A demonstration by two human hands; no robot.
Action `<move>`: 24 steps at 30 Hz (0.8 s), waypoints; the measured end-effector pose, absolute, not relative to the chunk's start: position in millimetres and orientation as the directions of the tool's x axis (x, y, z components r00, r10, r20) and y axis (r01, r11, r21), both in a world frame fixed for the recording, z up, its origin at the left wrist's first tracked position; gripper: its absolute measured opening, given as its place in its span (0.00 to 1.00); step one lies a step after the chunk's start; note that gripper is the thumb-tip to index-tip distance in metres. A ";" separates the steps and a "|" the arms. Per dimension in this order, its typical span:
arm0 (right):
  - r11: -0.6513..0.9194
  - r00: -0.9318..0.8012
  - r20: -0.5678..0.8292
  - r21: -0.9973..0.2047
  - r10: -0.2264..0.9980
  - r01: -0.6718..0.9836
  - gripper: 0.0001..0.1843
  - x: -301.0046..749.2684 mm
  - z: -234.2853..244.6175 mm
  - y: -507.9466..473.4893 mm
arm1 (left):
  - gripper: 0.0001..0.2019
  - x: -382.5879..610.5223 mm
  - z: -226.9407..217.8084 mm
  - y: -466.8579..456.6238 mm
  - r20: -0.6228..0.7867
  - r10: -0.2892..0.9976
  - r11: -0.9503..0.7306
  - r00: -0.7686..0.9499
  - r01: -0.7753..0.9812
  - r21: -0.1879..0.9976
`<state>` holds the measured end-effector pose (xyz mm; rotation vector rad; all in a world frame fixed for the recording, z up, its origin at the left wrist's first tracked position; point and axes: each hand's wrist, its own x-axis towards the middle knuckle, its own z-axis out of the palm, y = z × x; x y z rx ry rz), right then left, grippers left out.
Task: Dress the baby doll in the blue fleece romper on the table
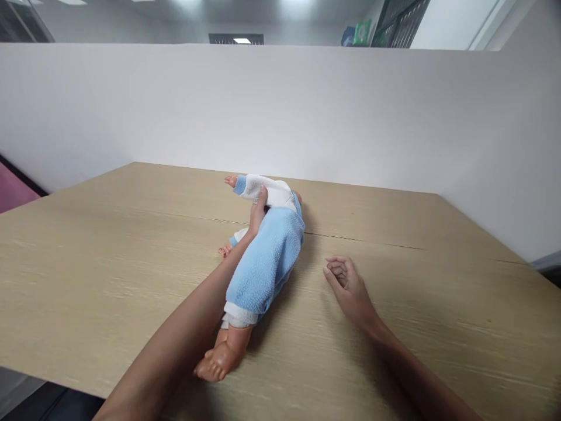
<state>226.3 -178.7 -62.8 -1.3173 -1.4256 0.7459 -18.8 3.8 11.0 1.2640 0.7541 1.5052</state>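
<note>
A baby doll [267, 263] in a fleecy light blue and white outfit lies on its side, its bare feet pointing toward me. My left hand [259, 211] grips it at the upper body; the thumb shows on the white sleeve, while the other fingers are hidden. One doll arm [258, 186] reaches out to the left above my hand, and the other doll hand [225, 250] shows beyond my forearm. Most of the doll's head is hidden behind its shoulder. To the right, apart from the doll, my right hand [348, 286] holds nothing, with loosely curled fingers and a gap before the thumb.
A wood-grain table [144, 245] spreads beneath the doll, with a seam running across it. Behind stands a white partition [263, 111]. A pink surface [15, 187] with a dark edge is at the far left, and a green package [362, 33] shows above the partition.
</note>
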 end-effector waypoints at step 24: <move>0.094 0.050 0.093 -0.996 0.994 -0.008 0.32 250.8 -55.4 -159.2 | 0.22 52.5 16.7 -22.6 0.535 0.831 -0.546 0.151 0.040 0.837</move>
